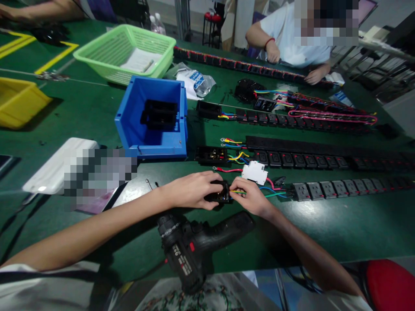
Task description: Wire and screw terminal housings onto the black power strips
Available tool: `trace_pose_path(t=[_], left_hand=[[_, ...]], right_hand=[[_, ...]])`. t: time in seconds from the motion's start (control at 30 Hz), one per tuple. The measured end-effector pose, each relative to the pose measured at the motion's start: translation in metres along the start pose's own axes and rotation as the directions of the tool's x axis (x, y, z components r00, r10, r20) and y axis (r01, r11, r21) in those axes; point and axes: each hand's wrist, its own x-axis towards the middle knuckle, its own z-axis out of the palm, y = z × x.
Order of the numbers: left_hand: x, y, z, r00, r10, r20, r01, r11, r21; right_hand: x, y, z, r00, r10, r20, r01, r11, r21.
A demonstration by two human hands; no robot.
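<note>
Left hand [202, 190]: closed around a small black housing [219, 198], fingers curled over its far side, thumb on the near side
Right hand [249, 195]: pinching a yellow-green wire [239, 191] between thumb and fingertips, right at the housing's right end
Black housing: on the green table [87, 112] between the two hands (the left one hides a good part of it)
Power drill [189, 248]: black, lying on its side nearer the wearer than the hands, handle pointing up and right
White module [255, 172]: just beyond the right hand, a red wire [227, 170] reaching left from it
Socket strip [327, 190]: running away to the right, blue and green wires at its near end
Second housing [212, 154]: open, beyond the left hand, brass-coloured pieces inside, wires leading towards another strip [300, 160]
Blue bin [158, 151]: beyond the left forearm, black parts [159, 113] inside
Green basket [113, 73]: behind the blue bin (something white and flat lies in it)
Yellow bin [22, 101]: at the left edge
Co-worker [287, 39]: across the table, both hands at a long wired strip [243, 65]
</note>
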Motion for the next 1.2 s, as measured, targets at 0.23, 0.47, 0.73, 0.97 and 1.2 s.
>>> trace_pose_path(t=[0.23,0.47,0.73,0.97,1.2], left_hand=[[0.003,0.001,0.001,0.999,-0.038,0.015,0.039,0.999,-0.035],[0.004,0.000,0.002,0.999,-0.046,-0.002,0.046,0.998,-0.035],[0.003,-0.003,0.005,0.999,-0.030,-0.042,0.027,0.997,-0.065],[0.001,-0.003,0.004,0.998,-0.017,-0.060,0.011,0.996,-0.084],[-0.001,-0.004,0.002,0.999,-0.016,-0.044,0.012,0.996,-0.085]], right_hand=[[0.001,-0.002,-0.003,1.000,-0.028,0.004,0.029,0.997,-0.069],[-0.013,-0.055,-0.014,0.954,-0.297,-0.040,0.288,0.947,-0.145],[-0.038,-0.108,0.051,0.886,-0.164,0.433,0.407,0.722,-0.559],[-0.036,-0.104,0.070,0.912,-0.156,0.380,0.382,0.664,-0.643],[-0.074,-0.109,0.018,0.889,-0.207,0.408,0.334,0.903,-0.269]])
